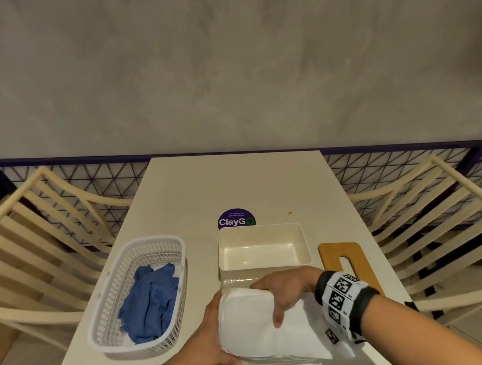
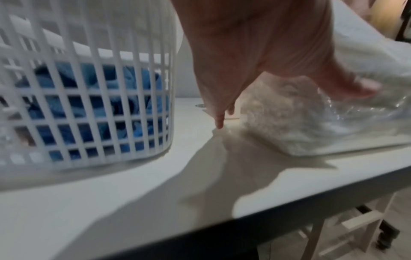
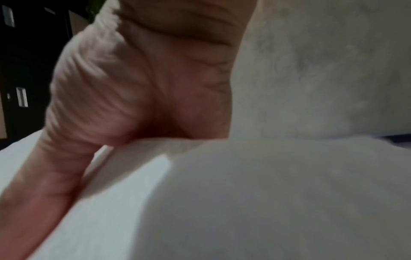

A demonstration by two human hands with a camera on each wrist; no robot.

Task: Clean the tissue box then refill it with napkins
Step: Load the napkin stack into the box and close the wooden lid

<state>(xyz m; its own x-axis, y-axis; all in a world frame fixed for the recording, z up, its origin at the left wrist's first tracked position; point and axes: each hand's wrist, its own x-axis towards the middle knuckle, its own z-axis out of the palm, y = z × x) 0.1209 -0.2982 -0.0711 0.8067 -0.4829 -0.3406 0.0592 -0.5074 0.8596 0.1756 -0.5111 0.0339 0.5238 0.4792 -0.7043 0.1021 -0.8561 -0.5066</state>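
The cream tissue box (image 1: 262, 251) stands open and empty at the table's middle. Just in front of it, a thick stack of white napkins (image 1: 249, 331) lies near the front edge, with clear plastic wrap (image 1: 239, 281) at its far end. My left hand (image 1: 215, 336) cups the stack's left side, thumb along the near edge. My right hand (image 1: 280, 292) curls over the far top edge, thumb on top. In the left wrist view, the left hand (image 2: 278, 52) presses against the napkins (image 2: 289, 126) and the wrap (image 2: 367, 109). The right wrist view shows the right hand (image 3: 133, 88) on the napkins (image 3: 244, 202).
The wooden slotted lid (image 1: 341, 253) lies flat right of the box. A white slatted basket (image 1: 153, 241) holding a blue cloth (image 1: 151, 300) sits to the left. A round purple sticker (image 1: 236, 221) lies behind the box. Slatted chairs (image 1: 40, 237) flank the table.
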